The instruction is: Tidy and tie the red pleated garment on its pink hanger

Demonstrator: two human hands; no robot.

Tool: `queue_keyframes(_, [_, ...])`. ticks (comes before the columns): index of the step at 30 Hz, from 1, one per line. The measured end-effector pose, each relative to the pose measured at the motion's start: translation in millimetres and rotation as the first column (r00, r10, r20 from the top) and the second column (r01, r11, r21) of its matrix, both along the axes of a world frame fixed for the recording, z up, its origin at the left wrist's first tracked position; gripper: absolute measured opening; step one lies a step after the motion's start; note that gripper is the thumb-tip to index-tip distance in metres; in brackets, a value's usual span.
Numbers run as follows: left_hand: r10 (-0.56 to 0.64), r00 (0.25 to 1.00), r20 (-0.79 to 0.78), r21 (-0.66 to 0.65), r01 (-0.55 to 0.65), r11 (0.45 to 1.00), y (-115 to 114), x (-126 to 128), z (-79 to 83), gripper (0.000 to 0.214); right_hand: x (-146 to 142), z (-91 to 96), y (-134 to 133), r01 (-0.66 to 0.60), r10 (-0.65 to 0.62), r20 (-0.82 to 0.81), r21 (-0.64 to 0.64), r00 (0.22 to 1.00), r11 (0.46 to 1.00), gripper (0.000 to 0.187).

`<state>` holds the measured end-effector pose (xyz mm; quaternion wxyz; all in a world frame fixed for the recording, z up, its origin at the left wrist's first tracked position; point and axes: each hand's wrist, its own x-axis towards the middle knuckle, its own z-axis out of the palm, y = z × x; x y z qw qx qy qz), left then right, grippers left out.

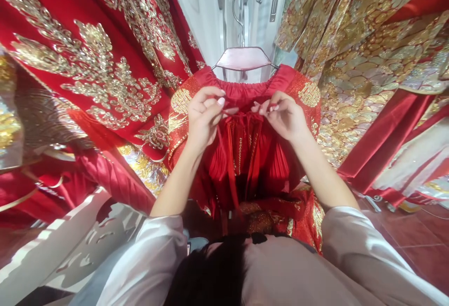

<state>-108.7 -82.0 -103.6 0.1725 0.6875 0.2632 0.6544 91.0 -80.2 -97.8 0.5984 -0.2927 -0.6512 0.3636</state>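
A red pleated skirt [245, 156] with gold embroidery hangs from a pink hanger [242, 58] straight ahead. My left hand [203, 116] is closed, pinching a thin red ribbon tie [229, 165] at the skirt's waistband. My right hand [284, 114] is also closed, its fingertips pinching the other end of the tie just right of the left hand. The ribbon's loose tail hangs down from my left hand along the pleats.
A red garment with heavy gold embroidery [98, 62] hangs at the left. A gold scale-patterned robe [365, 58] hangs at the right. A metal rail and hook [242, 11] stand behind the hanger. Red floor tiles [421, 240] show at lower right.
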Motion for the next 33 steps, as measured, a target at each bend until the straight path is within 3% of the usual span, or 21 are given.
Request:
queue_keyframes(3, [0.067,0.969,-0.238,0.045,-0.058,0.997,0.6,0.8,9.2,0.015,-3.6,5.9,1.9,0.01,-0.009,0.02,-0.013,1.0,1.0,0.018])
queue_keyframes(5, [0.191,0.87,-0.454,0.129,-0.148,0.981,-3.7,1.2,15.8,0.012,-6.3,9.5,-1.1,0.089,-0.085,0.164,-0.013,0.983,0.996,0.013])
queue_keyframes(8, [0.414,0.559,-0.718,0.302,-0.286,0.909,-12.7,1.8,24.2,0.015,-11.7,11.2,-7.5,0.217,-0.239,0.427,0.101,0.872,0.971,0.012])
queue_keyframes(11, [0.561,0.23,-0.795,0.462,-0.37,0.806,-18.4,-2.1,29.7,0.023,-15.1,8.0,-9.9,0.297,-0.406,0.517,0.283,0.754,0.912,0.021])
queue_keyframes(13, [0.569,0.111,-0.815,0.493,-0.384,0.781,-19.6,-8.6,31.4,0.032,-14.8,4.9,-9.4,0.32,-0.479,0.539,0.366,0.693,0.874,0.036])
queue_keyframes(15, [0.539,0.077,-0.839,0.473,-0.387,0.792,-19.6,-16.8,31.4,0.038,-13.0,2.4,-9.3,0.317,-0.532,0.576,0.437,0.621,0.842,0.048])
queue_keyframes(18, [0.461,0.143,-0.876,0.37,-0.414,0.832,-17.6,-26.3,27.7,0.032,-10.3,1.9,-11.5,0.316,-0.579,0.684,0.485,0.444,0.815,0.034])
queue_keyframes(20, [0.329,0.286,-0.9,0.192,-0.417,0.888,-14.0,-27.2,21.4,0.023,-9.6,3.6,-13.1,0.323,-0.551,0.772,0.458,0.316,0.828,0.021])
queue_keyframes(22, [0.034,0.498,-0.867,-0.139,-0.306,0.942,-8.3,-22.0,11.5,0.017,-9.9,6.0,-13.2,0.341,-0.513,0.827,0.425,0.23,0.838,0.02])
queue_keyframes(23, [-0.145,0.599,-0.787,-0.328,-0.209,0.921,-4.9,-17.1,5.5,0.015,-10.3,7.1,-12.3,0.348,-0.5,0.842,0.415,0.204,0.84,0.02])
queue_keyframes(24, [-0.299,0.681,-0.668,-0.495,-0.106,0.863,-1.4,-11.1,-0.7,0.013,-10.8,7.8,-10.9,0.356,-0.493,0.85,0.41,0.184,0.84,0.02])
queue_keyframes(26, [-0.454,0.801,-0.392,-0.703,0.058,0.709,5.5,2.6,-12.0,0.011,-11.9,8.2,-6.7,0.364,-0.487,0.858,0.407,0.162,0.838,0.017])
queue_keyframes(28, [-0.414,0.892,-0.181,-0.758,0.141,0.637,10.9,15.0,-18.9,0.019,-13.2,7.9,-2.0,0.368,-0.492,0.853,0.408,0.173,0.836,0.014])
queue_keyframes(29, [-0.364,0.923,-0.123,-0.746,0.156,0.647,12.5,19.5,-19.7,0.026,-13.7,8.0,-0.2,0.369,-0.499,0.844,0.407,0.198,0.836,0.014])
queue_keyframes(31, [-0.25,0.963,-0.105,-0.663,0.12,0.739,13.3,22.9,-15.7,0.039,-13.3,10.6,1.5,0.355,-0.489,0.82,0.38,0.298,0.854,0.016])
queue_keyframes(33, [-0.149,0.969,-0.195,-0.524,0.025,0.851,11.0,18.7,-4.4,0.044,-9.7,18.1,0.4,0.301,-0.387,0.796,0.269,0.465,0.915,0.022])
